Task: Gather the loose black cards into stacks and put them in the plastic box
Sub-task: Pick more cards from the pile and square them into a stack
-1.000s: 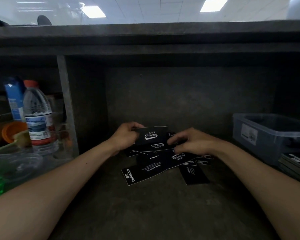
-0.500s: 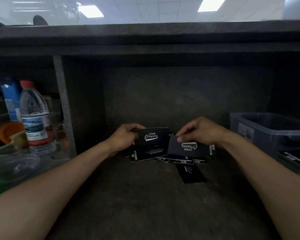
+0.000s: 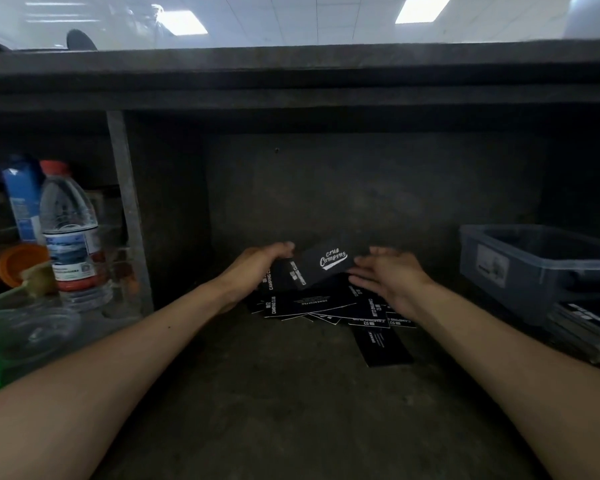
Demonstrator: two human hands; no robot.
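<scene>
So here's the deal: dead centre of the frame, the left hand has its fingers curled round the left end of a handful of black cards, thumb lying on top, and the top card has white "Camping Club" script on it and is tilted up to the right. The right hand is just to the right of that bunch, with its fingers straight and spread and not gripping anything. The tips are right at the card edge, but honestly I can't tell if they're actually touching it. Right below both hands there's a messy fan of loose cards lying flat and overlapping on the dark shelf surface, and one single card sits on its own a bit lower right of the pile. The plastic box is over at the right edge of the frame, well apart from the hands, with another card stack just below it. On the left side of the frame, past a grey divider, there's a water bottle, a blue carton behind it and an orange cup.
</scene>
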